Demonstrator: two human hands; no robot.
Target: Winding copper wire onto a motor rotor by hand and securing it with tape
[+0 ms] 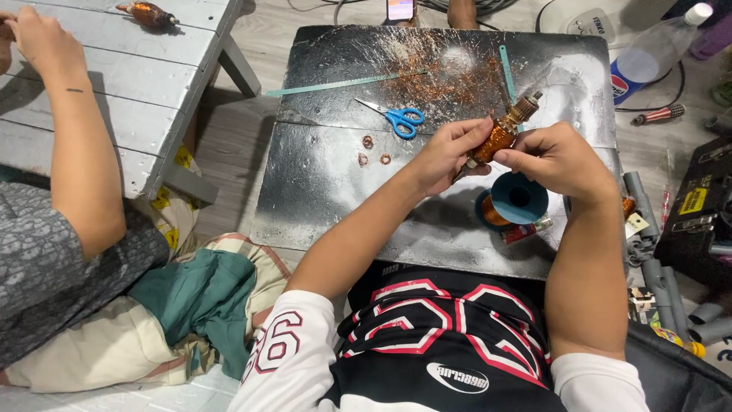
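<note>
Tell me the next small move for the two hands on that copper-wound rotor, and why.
Probably a small turn of the copper-wound rotor. The left hand grips its lower end while the right hand pinches at the winding, and the blue wire spool sits just below on the dark work board. Turning it would bring the next part of the winding under the fingers.

One head-worn view, looking steeply down and forward over the wearer's chest at a dark work board (320, 191), close range. A co-worker's arm (84, 168) enters from frame left.
</note>
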